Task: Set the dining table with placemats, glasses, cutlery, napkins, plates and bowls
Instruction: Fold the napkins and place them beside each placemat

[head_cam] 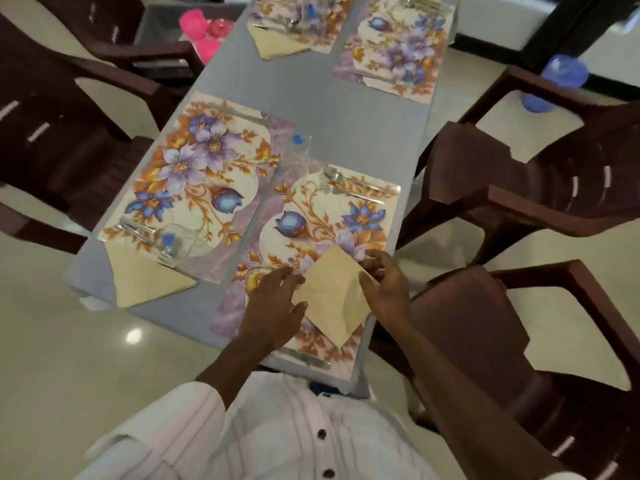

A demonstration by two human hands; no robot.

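Note:
A beige folded napkin (332, 296) lies as a diamond on the near floral placemat (311, 216). My left hand (273, 306) rests at the napkin's left edge with fingers spread and fairly straight. My right hand (384, 282) touches its right corner, fingers loosely bent. A spoon and fork (353, 187) lie at the placemat's far end, a knife (304, 357) at its near end. A clear glass (300, 150) stands beyond the mat. The left placemat (194, 174) has a napkin (145, 278) and a glass (180, 242).
Two more set placemats (394, 50) lie at the far end of the grey table (346, 126). Brown plastic chairs (519, 202) stand close on both sides. Pink items (204, 29) sit in a grey bin at the far left; a blue container (561, 74) is at the right.

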